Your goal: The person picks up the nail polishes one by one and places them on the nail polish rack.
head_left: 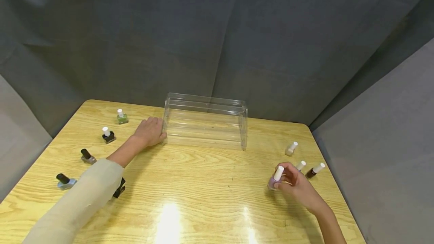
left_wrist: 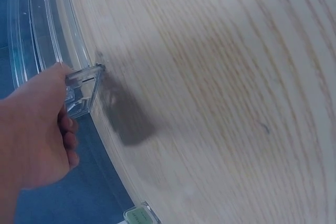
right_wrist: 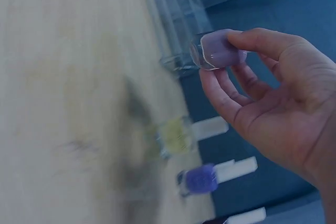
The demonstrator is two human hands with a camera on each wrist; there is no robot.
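Our pale sleeve [head_left: 78, 202] leads to our left hand [head_left: 149, 131], clamped on the clear rack [head_left: 205, 127], likely for steadiness; our right hand [head_left: 298, 189] pinches a lilac bottle [head_left: 276, 178].

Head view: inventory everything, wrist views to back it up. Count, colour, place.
Rack: 1, clear, table's far side
Lilac bottle: 1, lilac, white cap, in right hand
Pale bottle: 1, yellowish, white cap, right side
Violet bottle: 1, violet, white cap, behind right hand
Maroon-black bottle: 1, very dark, white cap, right edge
Green bottle: 1, green, white cap, far left
Black bottle: 1, black, white cap, left
Grey bottle: 1, greyish, black cap, left
Blue bottle: 1, pale blue, black cap, near left
Half-hidden bottle: 1, dark, beside sleeve
Table: 1, yellow wood, below
Cloth: count unclear, grey, around table
Sleeve: 1, pale, left arm
Left hand: 1, gripping rack's left end
Right hand: 1, pinching lilac bottle
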